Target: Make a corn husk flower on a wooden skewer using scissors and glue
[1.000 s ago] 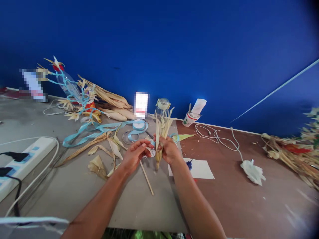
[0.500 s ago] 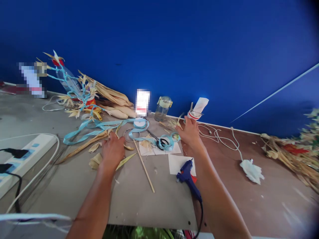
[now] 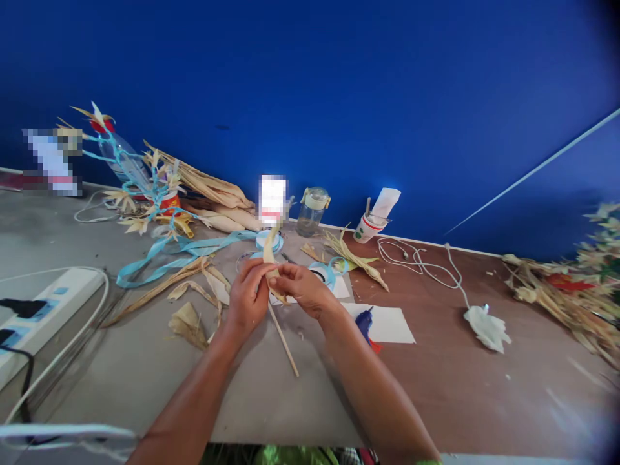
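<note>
My left hand (image 3: 249,297) and my right hand (image 3: 303,289) meet above the middle of the table, both pinching a pale strip of dried corn husk (image 3: 269,248). One end of the strip stands up above my fingers; its lower part is partly covered by them. Under the hands lies a thin wooden stick (image 3: 285,342). Blue ribbon (image 3: 334,270) and partly hidden scissors rest just beyond my right hand. A blue glue gun (image 3: 364,321) is mostly behind my right forearm, on a white card (image 3: 394,325). Loose husk pieces (image 3: 188,324) lie left of my left hand.
At the back stand a lidded jar (image 3: 312,212), a paper cup (image 3: 369,228) and a bright, blurred screen (image 3: 272,200). A ribbon-wrapped branch with husk flowers (image 3: 157,194) leans at the left, near a power strip (image 3: 53,316). White cable (image 3: 421,268) curls at right, beside dried plants (image 3: 557,290).
Both hands have come together at the middle, my left moving right and my right moving back from near the cup. A corn husk strip is now held between them.
</note>
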